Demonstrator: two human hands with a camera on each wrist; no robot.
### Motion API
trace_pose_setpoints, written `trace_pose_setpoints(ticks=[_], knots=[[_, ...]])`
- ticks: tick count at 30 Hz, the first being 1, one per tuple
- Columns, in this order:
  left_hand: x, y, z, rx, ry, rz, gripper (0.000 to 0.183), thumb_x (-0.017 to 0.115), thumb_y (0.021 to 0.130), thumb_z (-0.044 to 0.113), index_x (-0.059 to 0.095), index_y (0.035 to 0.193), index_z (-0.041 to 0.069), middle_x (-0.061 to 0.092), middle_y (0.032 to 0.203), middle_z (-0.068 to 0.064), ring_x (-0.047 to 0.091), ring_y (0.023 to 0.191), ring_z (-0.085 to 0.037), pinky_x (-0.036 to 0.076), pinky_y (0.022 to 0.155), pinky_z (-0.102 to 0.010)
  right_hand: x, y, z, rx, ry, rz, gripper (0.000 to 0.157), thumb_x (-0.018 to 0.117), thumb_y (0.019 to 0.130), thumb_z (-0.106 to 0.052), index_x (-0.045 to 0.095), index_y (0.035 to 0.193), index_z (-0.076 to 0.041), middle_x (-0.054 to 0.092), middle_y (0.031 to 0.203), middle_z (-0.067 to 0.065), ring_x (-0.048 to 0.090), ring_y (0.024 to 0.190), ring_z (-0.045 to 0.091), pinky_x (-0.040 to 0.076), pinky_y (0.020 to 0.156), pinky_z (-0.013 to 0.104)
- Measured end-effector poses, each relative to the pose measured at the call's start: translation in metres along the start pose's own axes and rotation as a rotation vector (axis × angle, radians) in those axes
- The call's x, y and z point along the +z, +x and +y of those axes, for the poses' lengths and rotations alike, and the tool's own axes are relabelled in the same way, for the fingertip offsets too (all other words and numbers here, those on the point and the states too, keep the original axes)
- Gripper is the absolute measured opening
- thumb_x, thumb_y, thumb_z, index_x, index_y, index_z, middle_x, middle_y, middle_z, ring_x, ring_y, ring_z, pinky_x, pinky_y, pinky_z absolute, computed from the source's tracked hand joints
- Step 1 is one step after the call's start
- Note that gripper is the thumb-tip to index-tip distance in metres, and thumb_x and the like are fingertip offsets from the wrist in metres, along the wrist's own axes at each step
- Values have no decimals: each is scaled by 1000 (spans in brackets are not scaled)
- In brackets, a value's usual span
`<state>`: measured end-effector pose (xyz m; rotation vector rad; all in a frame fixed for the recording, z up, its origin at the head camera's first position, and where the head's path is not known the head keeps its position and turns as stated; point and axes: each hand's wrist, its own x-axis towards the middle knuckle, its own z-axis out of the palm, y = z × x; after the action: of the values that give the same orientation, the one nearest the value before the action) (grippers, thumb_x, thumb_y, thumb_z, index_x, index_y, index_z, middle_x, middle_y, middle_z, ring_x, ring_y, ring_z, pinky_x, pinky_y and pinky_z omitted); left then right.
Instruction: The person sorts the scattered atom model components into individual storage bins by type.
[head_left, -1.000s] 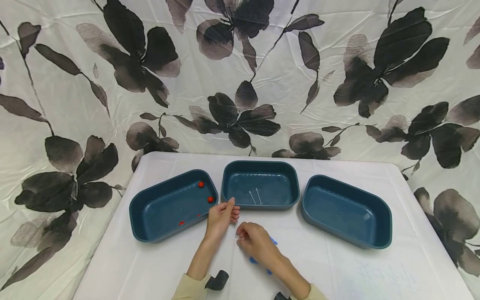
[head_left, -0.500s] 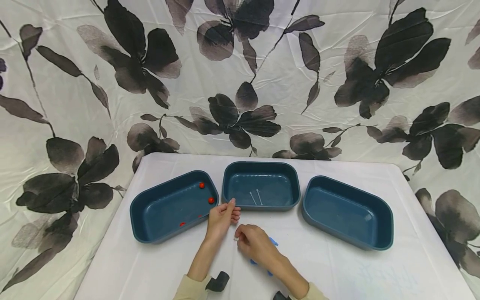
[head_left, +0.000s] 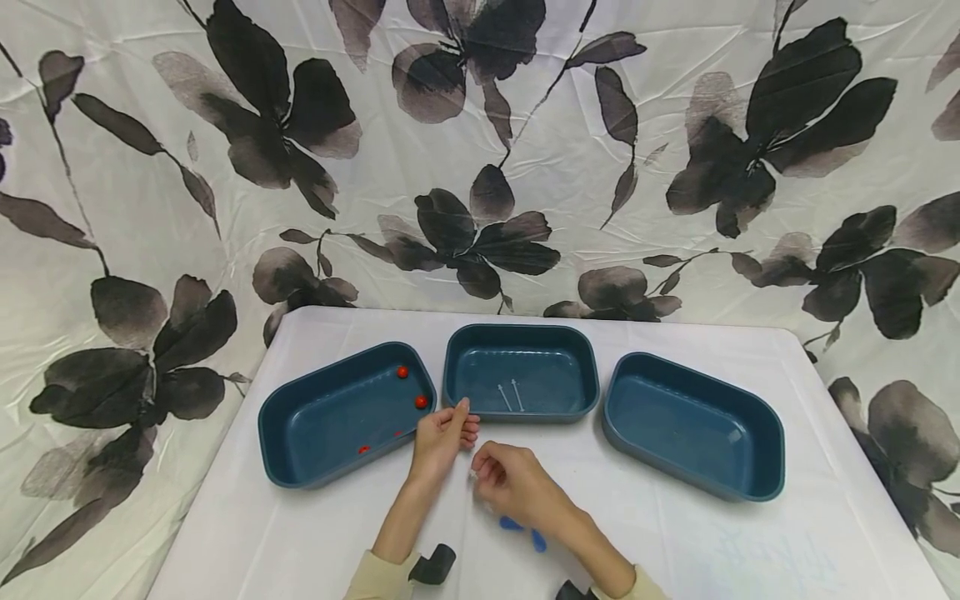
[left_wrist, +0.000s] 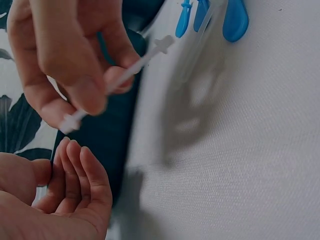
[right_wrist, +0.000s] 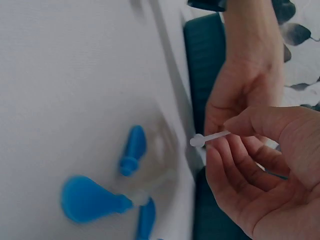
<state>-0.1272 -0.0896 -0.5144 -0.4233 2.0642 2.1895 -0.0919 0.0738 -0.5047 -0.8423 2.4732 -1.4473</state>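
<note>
My right hand (head_left: pixel 525 487) pinches a thin white plastic stick (left_wrist: pixel 125 75) between thumb and fingers. Small cross-shaped knobs sit at both ends of the stick in the left wrist view, and one rounded end shows in the right wrist view. Palm turned up, my left hand (head_left: pixel 442 437) lies by the front edge of the middle tray (head_left: pixel 525 416), its fingers loosely bent and holding nothing. Below the right hand on the white cloth lie several blue teardrop-shaped pieces (right_wrist: pixel 90 200), one with a pale stem. The right forearm hides some of them in the head view.
Two white sticks (head_left: pixel 516 395) lie inside the middle tray. The left tray (head_left: pixel 300 477) holds two red balls (head_left: pixel 421 402) and small red bits (head_left: pixel 364 449). Another dark teal tray (head_left: pixel 693 433) stands at the right. A floral cloth (head_left: pixel 465 150) hangs behind the table.
My right hand has shifted slightly up, its wrist a little to the right. One blue piece has become covered by it, while two nearer ones show more fully. The left hand stays put.
</note>
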Motion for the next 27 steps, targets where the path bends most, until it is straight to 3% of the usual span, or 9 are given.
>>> trace_pose_setpoints(ticks=[8,19,27], knots=[[-1,-1,1,11,-1,2,44,59,107,27,70,99,-15,69,74,-6,62,62,-10,55,59,-19,-14,6,-4,39,65,11,16,69,84,8,67,99,2,68,85,8,62,76,6,57,68,23],[-1,1,-1,-2,16,4,44,58,107,28,70,100,-14,70,75,-7,62,62,-10,57,59,-21,-34,15,-8,99,148,27,17,72,88,4,67,104,3,67,91,3,65,81,11,58,78,30],[0,0,-1,1,33,10,43,59,107,28,71,99,-13,69,74,-7,62,60,-10,56,60,-20,-47,25,-8,197,259,33,16,72,91,1,67,106,-1,68,91,4,68,79,15,59,73,28]])
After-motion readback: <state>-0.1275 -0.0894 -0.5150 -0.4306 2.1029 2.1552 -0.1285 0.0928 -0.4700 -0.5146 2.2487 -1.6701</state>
